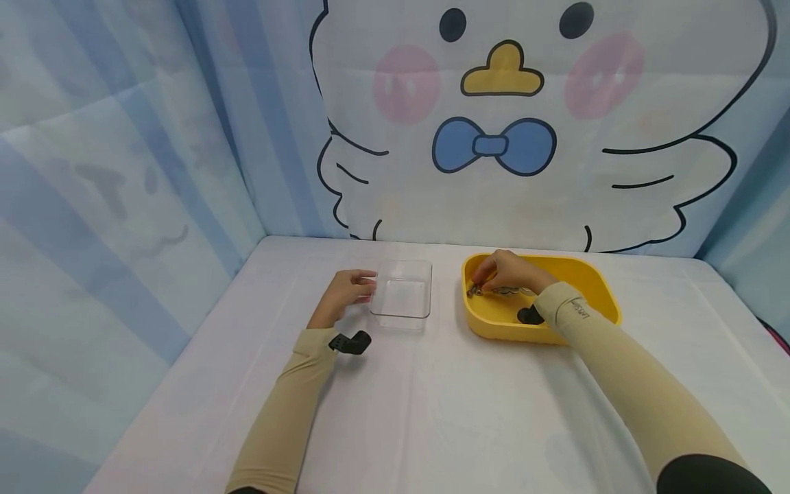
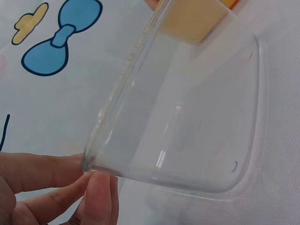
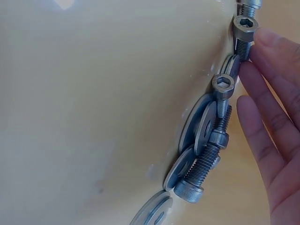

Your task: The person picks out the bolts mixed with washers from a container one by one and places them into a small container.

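Note:
In the head view my left hand (image 1: 345,293) is at the left side of a clear plastic box (image 1: 401,314), which stands on the table. The left wrist view shows the thumb and fingers (image 2: 97,199) pinching the box at one corner of its rim. My right hand (image 1: 507,269) reaches into a yellow tray (image 1: 500,331), near its left end. Up close, its fingertips pinch a socket head bolt (image 3: 244,29) at the head and shank. Beside it, more bolts (image 3: 201,164) and several flat washers (image 3: 192,126) lie along the tray's wall.
A white cloth covers the table (image 1: 395,412). Behind it hangs a curtain (image 1: 278,137) with a cartoon figure. The yellow tray stands to the right of the clear box, with a gap of white cloth between them. At the far right edge lies a dark cable (image 1: 774,333).

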A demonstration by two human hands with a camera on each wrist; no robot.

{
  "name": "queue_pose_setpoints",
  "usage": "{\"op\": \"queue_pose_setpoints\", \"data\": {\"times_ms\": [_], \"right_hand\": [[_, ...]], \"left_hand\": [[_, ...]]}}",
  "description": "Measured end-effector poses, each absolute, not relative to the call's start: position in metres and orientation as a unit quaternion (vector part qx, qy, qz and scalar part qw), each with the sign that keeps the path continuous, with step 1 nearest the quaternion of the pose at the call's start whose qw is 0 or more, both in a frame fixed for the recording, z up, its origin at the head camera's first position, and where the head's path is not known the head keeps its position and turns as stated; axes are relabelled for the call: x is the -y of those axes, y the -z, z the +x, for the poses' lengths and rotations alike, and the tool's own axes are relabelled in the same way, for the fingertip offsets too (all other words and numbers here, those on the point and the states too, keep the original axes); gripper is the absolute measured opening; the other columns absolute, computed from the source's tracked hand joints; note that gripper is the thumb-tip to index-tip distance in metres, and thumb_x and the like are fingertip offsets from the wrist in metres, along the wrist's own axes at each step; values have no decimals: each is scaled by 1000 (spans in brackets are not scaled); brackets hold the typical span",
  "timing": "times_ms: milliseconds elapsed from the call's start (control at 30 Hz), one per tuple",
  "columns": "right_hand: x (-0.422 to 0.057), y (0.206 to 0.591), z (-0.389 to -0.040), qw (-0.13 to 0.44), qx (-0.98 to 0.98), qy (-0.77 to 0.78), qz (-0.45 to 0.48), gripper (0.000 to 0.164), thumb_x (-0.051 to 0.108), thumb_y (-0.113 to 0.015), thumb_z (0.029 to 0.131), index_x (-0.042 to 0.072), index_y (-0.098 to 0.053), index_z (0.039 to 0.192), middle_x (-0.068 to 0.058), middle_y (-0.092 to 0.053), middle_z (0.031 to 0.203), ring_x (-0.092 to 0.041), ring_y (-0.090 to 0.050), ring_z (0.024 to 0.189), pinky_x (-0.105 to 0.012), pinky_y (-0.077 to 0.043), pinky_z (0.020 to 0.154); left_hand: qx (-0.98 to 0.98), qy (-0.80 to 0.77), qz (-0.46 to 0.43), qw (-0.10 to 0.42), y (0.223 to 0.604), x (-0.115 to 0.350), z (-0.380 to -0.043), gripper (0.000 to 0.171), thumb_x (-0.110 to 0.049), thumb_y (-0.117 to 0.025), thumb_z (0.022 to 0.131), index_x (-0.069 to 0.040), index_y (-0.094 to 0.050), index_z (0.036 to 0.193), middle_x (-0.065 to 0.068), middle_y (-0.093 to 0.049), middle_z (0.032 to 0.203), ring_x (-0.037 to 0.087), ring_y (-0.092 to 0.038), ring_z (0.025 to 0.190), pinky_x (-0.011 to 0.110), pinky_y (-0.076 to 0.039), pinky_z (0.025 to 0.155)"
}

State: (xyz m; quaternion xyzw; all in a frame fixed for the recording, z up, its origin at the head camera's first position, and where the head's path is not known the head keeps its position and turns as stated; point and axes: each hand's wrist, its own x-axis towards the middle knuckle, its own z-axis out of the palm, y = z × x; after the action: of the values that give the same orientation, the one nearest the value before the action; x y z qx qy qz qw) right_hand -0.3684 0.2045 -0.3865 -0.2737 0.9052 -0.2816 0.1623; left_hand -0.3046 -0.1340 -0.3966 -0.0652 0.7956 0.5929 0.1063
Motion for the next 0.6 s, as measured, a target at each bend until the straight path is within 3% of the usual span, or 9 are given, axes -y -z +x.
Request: {"op": "queue_pose_setpoints", "data": {"times_ms": [600], "right_hand": [[-205, 390, -369, 165, -910, 279, -257, 17, 1, -72, 78, 0, -73, 95, -15, -72, 97, -22, -67, 89, -29, -56, 76]], "left_hand": [[-793, -596, -65, 110, 394, 134, -304, 38, -2, -57, 91, -2, -55, 129, 15, -60, 113, 15, -60, 92, 32, -53, 90]]}}
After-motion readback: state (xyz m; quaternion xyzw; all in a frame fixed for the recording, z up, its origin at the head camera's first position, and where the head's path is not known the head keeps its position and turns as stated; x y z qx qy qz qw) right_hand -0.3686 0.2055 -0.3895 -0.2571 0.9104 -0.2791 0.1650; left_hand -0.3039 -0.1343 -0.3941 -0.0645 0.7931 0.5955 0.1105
